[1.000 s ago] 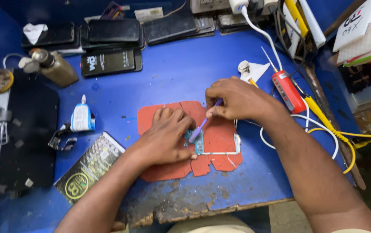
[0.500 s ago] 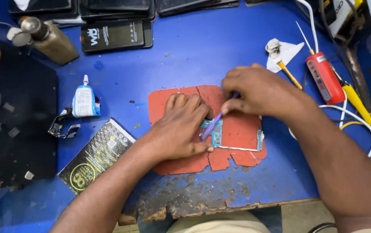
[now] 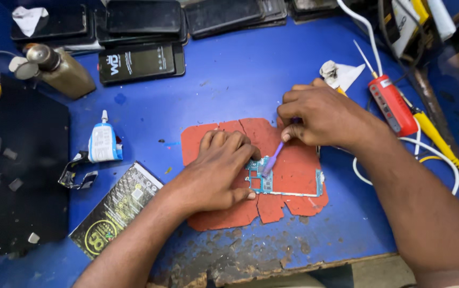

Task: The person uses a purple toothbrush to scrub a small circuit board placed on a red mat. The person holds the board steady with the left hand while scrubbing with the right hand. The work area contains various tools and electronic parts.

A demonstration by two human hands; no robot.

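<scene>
- A worn blue-painted workbench (image 3: 251, 74) fills the view; its near edge is chipped and bare of paint.
- A cracked red rubber work mat (image 3: 293, 170) lies on the bench near the front edge, and on it rests a thin blue-green phone circuit board (image 3: 264, 181), between the two hands.
- The left hand (image 3: 216, 173) lies flat on the mat with fingers closed together, pressing the board's left end down.
- The right hand (image 3: 323, 114) pinches a slim purple plastic tool (image 3: 273, 158) in curled fingers; the tool's tip touches the board.
- Containers: a small white squeeze bottle with a blue label and narrow nozzle (image 3: 102, 141) lies left of the mat; its contents cannot be seen. A brass-coloured metal bottle with a pump top (image 3: 61, 69) lies tilted farther back on the left.
- A flat black packet with a gold round emblem (image 3: 115, 210) lies beside the left forearm.
- Dark phones (image 3: 141, 61) lie in a row along the far edge, one showing a white logo.
- A red cylindrical tool with a white cable (image 3: 392, 104) sits to the right of the right hand, near a crumpled white tissue (image 3: 339, 74).
</scene>
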